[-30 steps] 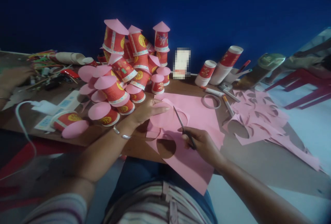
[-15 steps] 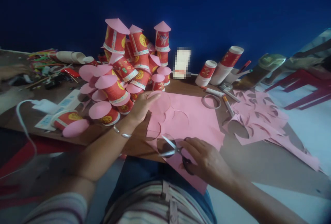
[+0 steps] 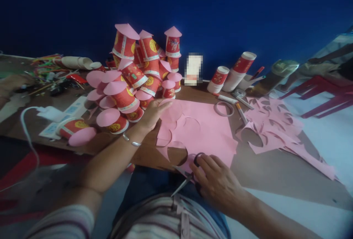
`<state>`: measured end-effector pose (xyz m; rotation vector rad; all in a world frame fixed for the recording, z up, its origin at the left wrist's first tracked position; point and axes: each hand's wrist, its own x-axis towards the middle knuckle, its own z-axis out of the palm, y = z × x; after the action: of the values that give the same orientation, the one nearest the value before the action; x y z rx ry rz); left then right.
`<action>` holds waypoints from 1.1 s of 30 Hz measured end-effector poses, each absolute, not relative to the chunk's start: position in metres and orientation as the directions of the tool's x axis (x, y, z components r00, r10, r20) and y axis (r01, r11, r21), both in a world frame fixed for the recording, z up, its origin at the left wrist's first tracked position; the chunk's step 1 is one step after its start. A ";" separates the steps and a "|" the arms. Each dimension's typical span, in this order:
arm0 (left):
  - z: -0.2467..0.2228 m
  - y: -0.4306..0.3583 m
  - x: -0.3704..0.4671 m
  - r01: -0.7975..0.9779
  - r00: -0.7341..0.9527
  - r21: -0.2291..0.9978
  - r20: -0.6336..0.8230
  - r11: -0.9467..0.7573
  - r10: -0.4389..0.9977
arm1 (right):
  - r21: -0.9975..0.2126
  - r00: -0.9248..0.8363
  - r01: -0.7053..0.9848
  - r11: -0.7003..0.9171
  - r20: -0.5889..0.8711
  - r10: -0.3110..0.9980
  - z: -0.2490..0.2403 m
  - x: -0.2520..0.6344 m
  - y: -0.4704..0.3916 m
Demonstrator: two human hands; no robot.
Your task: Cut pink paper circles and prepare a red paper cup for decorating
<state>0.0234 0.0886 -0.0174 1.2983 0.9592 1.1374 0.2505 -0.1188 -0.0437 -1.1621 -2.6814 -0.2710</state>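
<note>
At the table's (image 3: 145, 154) near edge, the right hand (image 3: 216, 176) has its fingers curled around the handles of the scissors (image 3: 189, 177), blades spread. Farther left, the left hand (image 3: 153, 114) pinches a pink disc (image 3: 172, 111) over the cut pink sheet (image 3: 212, 132); at far left are piled red cups (image 3: 122, 97) with pink cone tops.

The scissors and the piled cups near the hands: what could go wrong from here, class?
Snagging: the scissors in the right hand have open blades that appear close to the striped shirt, so they might catch it.
Toppling: the left hand, pinching a pink disc, is beside the piled red cups; several lean, so a nudge could bring some down.
</note>
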 end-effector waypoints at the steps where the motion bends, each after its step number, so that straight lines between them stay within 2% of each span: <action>1: -0.017 0.089 0.024 -0.085 0.204 0.994 0.083 -0.066 0.975 | 0.120 -0.678 0.729 0.673 0.257 0.689 -0.045 0.249 -0.120; 4: -0.017 0.089 0.024 -0.095 0.210 0.994 0.080 -0.061 0.974 | 0.221 -0.713 0.701 0.678 0.256 0.653 -0.045 0.247 -0.123; 7: -0.016 0.088 0.024 -0.092 0.232 0.993 0.091 -0.071 0.968 | 0.249 -0.744 0.667 0.702 0.285 0.605 -0.040 0.247 -0.124; 10: -0.016 0.088 0.023 -0.094 0.249 0.992 0.103 -0.082 0.963 | 0.197 -0.748 0.658 0.727 0.280 0.602 -0.031 0.248 -0.123; 15: -0.017 0.087 0.021 -0.111 0.277 0.991 0.099 -0.070 0.956 | 0.008 -0.724 0.681 0.732 0.157 0.672 -0.015 0.254 -0.115; 17: -0.015 0.086 0.021 -0.109 0.277 0.991 0.101 -0.073 0.956 | -0.017 -0.706 0.697 0.717 0.161 0.690 -0.010 0.259 -0.109; 19: -0.013 0.085 0.022 -0.106 0.267 0.991 0.105 -0.079 0.958 | 0.036 -0.695 0.706 0.707 0.225 0.683 -0.008 0.266 -0.099; 22: -0.010 0.084 0.021 -0.112 0.263 0.991 0.097 -0.070 0.960 | 0.173 -0.728 0.671 0.721 0.338 0.597 -0.005 0.275 -0.083; 24: -0.011 0.085 0.020 -0.118 0.273 0.991 0.092 -0.062 0.958 | 0.187 -0.740 0.662 0.726 0.318 0.593 -0.002 0.278 -0.073; 28: -0.017 0.090 0.016 -0.109 0.284 0.993 0.083 -0.053 0.955 | 0.084 -0.688 0.722 0.687 0.187 0.701 0.000 0.286 -0.061; 30: -0.019 0.092 0.014 -0.101 0.291 0.994 0.076 -0.048 0.954 | 0.010 -0.662 0.741 0.672 0.182 0.727 0.001 0.296 -0.059; 33: -0.018 0.092 0.013 -0.063 0.304 0.996 0.080 -0.064 0.949 | -0.225 -0.530 0.788 0.573 0.226 0.817 0.005 0.311 -0.056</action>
<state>0.0129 0.0915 -0.0177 1.3549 0.9044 1.0517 0.3107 -0.0558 0.0050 -1.3169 -2.5033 0.1370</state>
